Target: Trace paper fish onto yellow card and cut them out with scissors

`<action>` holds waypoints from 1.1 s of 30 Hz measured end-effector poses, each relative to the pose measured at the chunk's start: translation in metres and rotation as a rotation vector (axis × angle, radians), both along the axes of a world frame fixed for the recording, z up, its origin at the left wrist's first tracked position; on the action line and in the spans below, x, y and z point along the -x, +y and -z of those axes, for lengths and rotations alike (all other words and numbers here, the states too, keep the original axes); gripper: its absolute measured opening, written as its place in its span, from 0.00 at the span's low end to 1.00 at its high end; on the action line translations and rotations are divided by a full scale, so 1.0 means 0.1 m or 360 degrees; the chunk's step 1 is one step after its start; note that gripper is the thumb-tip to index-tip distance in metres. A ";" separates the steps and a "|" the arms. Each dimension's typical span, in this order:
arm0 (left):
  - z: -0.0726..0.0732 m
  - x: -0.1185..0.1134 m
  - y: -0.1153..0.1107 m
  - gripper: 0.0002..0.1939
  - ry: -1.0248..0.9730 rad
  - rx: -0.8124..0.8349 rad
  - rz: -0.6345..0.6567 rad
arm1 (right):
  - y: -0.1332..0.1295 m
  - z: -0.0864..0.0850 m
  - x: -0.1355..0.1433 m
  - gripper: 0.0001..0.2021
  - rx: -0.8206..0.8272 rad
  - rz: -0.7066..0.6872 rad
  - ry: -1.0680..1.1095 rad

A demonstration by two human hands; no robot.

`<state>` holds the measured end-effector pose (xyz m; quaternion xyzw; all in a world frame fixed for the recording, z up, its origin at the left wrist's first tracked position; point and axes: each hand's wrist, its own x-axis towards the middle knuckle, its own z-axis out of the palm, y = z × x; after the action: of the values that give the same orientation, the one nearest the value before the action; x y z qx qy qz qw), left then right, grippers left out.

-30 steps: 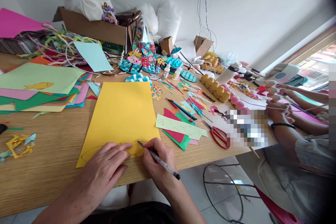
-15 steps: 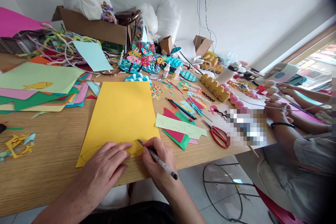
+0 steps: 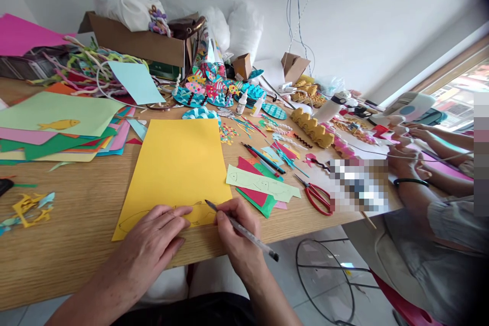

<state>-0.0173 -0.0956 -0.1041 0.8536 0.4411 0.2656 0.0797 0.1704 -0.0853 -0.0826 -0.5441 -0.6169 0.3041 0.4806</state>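
A large yellow sheet (image 3: 179,163) lies on the wooden table, with thin outlines of fish drawn along its lower edge. My left hand (image 3: 162,237) rests spread on that edge and covers part of the drawing. On the right, my right hand (image 3: 239,232) grips a black pen (image 3: 250,237), its tip at the sheet's lower right part. Beside the sheet is a pale green strip (image 3: 262,182) with fish outlines, on top of red and green paper scraps.
Red-handled pliers (image 3: 318,197) lie at the right. Stacked coloured paper (image 3: 76,107) and yellow scraps (image 3: 32,211) are at the left. Glue bottles (image 3: 242,103) stand behind. Another person's hands (image 3: 407,163) are at the far right.
My right hand has moved slightly right with the pen, whose tip has shifted right and a little up. My left hand has stayed on the sheet.
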 end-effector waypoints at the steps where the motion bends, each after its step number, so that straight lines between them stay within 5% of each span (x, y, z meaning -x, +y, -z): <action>1: 0.00 -0.01 0.00 0.08 0.0000 -0.0001 0.0000 | -0.02 -0.01 -0.01 0.04 -0.0027 0.0018 0.0066; 6: -0.16 0.02 -0.03 0.09 -0.0039 -0.0137 0.0005 | -0.20 -0.07 -0.13 0.04 -0.0220 0.0033 0.0145; 10: -0.31 0.30 -0.08 0.11 -0.0061 -0.0312 -0.0112 | -0.35 -0.11 -0.23 0.05 -0.0342 0.0050 -0.0069; 18: 0.04 0.95 -0.13 0.11 -0.0003 -0.0228 -0.0426 | -0.37 -0.04 -0.41 0.07 -0.0594 -0.0232 -0.0547; 33: -0.05 0.82 -0.31 0.20 0.0334 -0.0467 -0.0318 | -0.12 0.06 -0.48 0.09 -0.0656 -0.0289 -0.0969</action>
<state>-0.0993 -0.1261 -0.0996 0.8310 0.4861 0.2431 -0.1187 0.2182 -0.0969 -0.0884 -0.4445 -0.8255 0.0392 0.3457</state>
